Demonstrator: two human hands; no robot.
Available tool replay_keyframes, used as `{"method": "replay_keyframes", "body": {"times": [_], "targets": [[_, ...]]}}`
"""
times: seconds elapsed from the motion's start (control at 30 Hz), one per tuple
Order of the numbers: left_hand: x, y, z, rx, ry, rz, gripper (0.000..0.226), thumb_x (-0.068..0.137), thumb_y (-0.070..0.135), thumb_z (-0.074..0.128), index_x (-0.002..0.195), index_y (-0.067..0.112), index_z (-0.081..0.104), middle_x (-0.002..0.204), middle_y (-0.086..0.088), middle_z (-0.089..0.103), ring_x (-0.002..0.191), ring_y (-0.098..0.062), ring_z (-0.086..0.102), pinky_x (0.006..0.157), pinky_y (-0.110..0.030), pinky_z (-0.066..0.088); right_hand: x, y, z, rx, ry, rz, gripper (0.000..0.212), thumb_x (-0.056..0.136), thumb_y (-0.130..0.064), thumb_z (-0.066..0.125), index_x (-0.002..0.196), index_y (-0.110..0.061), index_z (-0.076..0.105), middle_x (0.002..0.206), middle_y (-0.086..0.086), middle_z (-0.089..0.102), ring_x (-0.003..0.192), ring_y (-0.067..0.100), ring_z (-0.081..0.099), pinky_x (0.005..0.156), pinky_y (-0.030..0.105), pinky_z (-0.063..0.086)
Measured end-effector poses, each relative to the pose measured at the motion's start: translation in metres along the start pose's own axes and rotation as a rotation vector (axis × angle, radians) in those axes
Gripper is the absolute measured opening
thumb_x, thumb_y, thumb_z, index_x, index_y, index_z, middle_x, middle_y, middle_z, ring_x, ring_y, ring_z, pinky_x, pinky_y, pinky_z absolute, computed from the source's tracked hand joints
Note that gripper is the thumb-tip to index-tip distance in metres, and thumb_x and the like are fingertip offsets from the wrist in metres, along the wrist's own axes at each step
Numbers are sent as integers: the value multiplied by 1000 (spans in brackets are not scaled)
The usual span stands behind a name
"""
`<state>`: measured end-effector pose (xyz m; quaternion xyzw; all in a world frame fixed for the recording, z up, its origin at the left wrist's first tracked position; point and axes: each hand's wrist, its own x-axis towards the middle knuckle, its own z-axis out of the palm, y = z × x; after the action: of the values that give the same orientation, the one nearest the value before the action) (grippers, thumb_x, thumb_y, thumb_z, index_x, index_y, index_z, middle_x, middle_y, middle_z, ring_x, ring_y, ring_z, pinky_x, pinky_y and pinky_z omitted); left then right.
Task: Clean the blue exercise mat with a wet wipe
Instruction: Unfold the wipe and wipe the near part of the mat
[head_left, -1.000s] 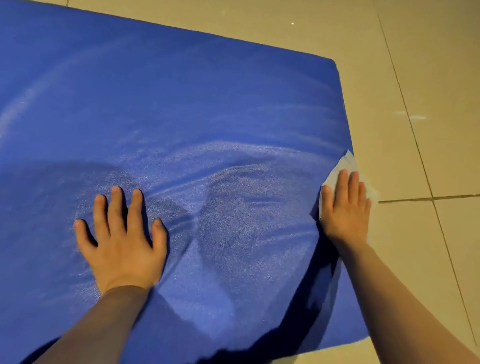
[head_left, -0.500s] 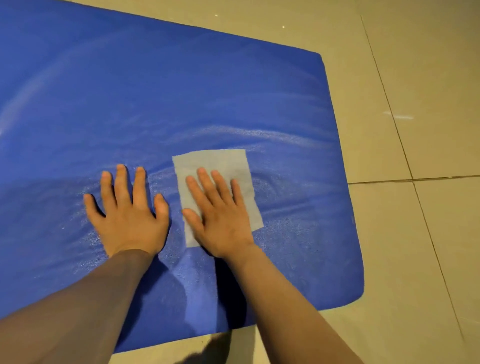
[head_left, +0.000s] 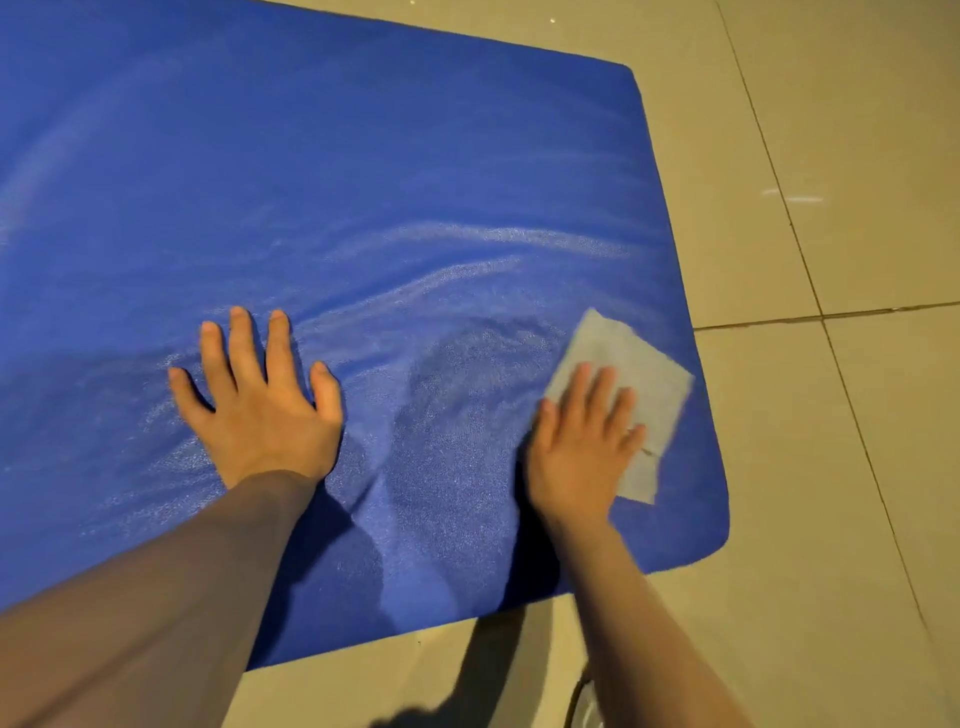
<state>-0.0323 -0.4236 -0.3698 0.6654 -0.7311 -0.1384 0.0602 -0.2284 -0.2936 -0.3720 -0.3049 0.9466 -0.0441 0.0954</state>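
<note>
Now the right hand (head_left: 582, 441) is pressing flat, fingers close together, on the wet wipe (head_left: 639, 374) near the blue mat (head_left: 363, 182) edge, while the left hand (head_left: 260, 400) is bracing, fingers spread

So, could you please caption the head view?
Right hand presses wet wipe on blue exercise mat; left hand steadies it.

Both forearms are bare to the frame edge, with no sleeve, watch or ring visible.

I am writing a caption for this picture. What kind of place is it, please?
Probably an indoor room, perhaps at home, though little shows. The blue exercise mat lies on a beige tiled floor with thin grout lines, under warm artificial-looking light.
</note>
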Motion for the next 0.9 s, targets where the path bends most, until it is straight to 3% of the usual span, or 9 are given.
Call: {"method": "replay_keyframes", "body": {"times": [0.07,0.2,0.4,0.57,0.7,0.83,0.9], "targets": [[0,0,-1,-9,5,0,58,102,35,40,156,19,27,165,-9,14,152,-28,2,119,-57,-4,-39,-30,11,16,23,-191,63,100,-45,22,152,-12,34,158,13,29,145,40,26,115,58,15],[0,1,-2,-24,17,-3,58,101,33,43,155,18,29,164,-10,16,152,-29,4,118,-59,-2,-101,-65,15,-69,-98,-482,59,101,-45,29,153,-18,31,161,8,25,147,37,22,113,57,14],[1,-1,-1,-10,15,-5,58,102,35,41,156,19,27,164,-10,15,152,-29,4,119,-58,-3,-83,-53,2,7,56,-509,57,99,-49,32,146,-20,46,156,7,37,144,32,30,114,53,18],[1,-1,0,12,10,-4,58,102,37,39,156,20,25,165,-9,14,152,-28,2,119,-58,-3,-40,-45,16,61,-54,-746,60,99,-48,35,150,-17,38,159,7,30,148,25,22,119,46,14],[3,-6,4,13,13,5,58,102,39,37,156,20,26,164,-9,13,152,-28,1,118,-60,-2,-2,21,-4,49,2,-425,65,98,-52,27,153,-18,30,161,5,23,149,25,18,119,41,7],[3,-4,5,7,17,5,63,97,43,30,155,20,27,164,-9,14,152,-28,2,118,-61,-1,22,120,-28,-13,19,-132,72,97,-53,17,153,-10,28,161,13,22,147,35,21,117,54,19],[3,-4,5,8,12,5,60,100,41,33,155,20,26,164,-9,14,152,-28,2,118,-61,-1,13,131,-26,-4,45,-27,73,98,-51,17,150,-3,32,157,21,27,144,41,27,114,57,23]]}}
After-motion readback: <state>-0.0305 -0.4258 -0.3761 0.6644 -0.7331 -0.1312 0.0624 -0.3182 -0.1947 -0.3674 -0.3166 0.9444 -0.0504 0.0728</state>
